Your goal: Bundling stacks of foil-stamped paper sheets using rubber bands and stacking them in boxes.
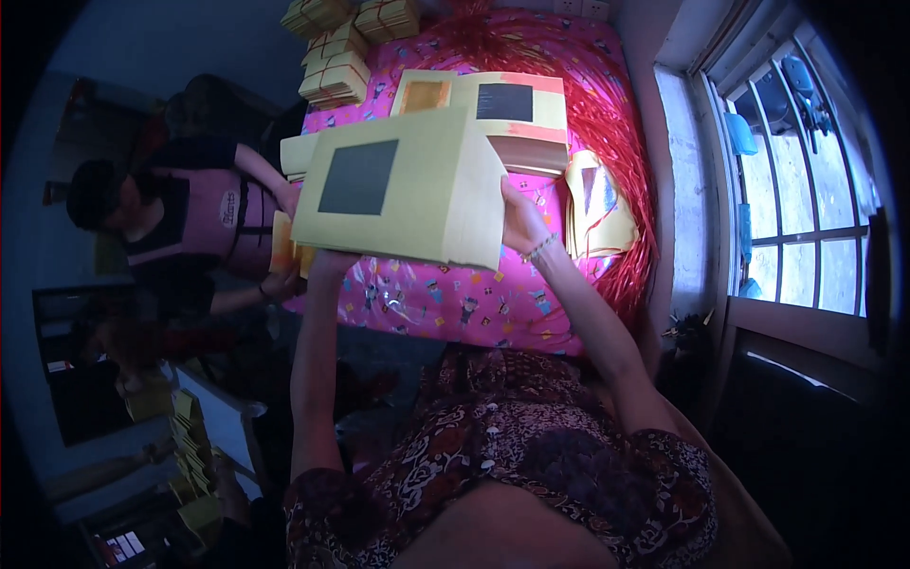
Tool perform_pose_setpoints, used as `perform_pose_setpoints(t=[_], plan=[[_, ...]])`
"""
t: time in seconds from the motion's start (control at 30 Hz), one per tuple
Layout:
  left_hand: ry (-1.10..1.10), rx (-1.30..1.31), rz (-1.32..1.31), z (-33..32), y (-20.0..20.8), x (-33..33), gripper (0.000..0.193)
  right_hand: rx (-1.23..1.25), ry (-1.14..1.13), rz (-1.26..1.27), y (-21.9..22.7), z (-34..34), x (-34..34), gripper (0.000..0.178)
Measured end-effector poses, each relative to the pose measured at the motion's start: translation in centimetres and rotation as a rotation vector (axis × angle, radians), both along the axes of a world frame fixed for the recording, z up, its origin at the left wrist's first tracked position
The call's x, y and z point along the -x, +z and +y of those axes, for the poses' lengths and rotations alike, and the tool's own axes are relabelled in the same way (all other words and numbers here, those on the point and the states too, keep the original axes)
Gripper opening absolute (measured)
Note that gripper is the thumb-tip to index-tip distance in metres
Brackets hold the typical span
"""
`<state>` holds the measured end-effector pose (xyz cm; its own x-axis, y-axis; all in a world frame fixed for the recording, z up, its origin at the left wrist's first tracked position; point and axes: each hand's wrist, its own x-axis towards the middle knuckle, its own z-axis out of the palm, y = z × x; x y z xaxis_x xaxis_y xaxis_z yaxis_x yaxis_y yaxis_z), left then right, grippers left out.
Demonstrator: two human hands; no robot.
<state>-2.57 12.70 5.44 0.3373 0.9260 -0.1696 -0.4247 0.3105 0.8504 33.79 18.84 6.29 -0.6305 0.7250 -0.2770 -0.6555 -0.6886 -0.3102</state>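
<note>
Together, left hand (336,262) and right hand (523,222) hold boxy yellow paper stack (417,194)

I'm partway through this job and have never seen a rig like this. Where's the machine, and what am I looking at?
There is no machine: these are a person's bare hands. The single picture comes from a fisheye camera on that person's head, looking down, so straight edges bend. The left hand is under the near edge of a thick yellow stack with a dark rectangle on its face; the right hand supports its right side. Below is a pink patterned cloth, bearing another yellow stack, tied bundles at the far left and red strands along the right. A co-worker is at the left.
</note>
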Motion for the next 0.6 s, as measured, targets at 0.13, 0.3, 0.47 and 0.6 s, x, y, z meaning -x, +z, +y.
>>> perform_pose_setpoints(t=[0.13, 0.3, 0.47, 0.6], plan=[[0.102, -0.145, 0.586, -7.0, -3.6, 5.1, 0.054, 0.044, 0.019, 0.045, -2.9, -8.8, 4.0, 0.053], [0.102, -0.08, 0.524, -10.6, -8.1, 9.3, 0.052, -0.019, -0.094, 0.141, -8.4, -15.9, 8.4, 0.054], [0.11, -0.02, 0.461, -11.9, -11.0, 12.9, 0.051, 0.064, -0.15, 0.195, -11.2, -20.2, 12.7, 0.054], [-0.139, -0.21, 0.919, -12.6, -11.4, 14.7, 0.051, 0.085, -0.184, 0.066, -13.2, -22.0, 15.4, 0.055]])
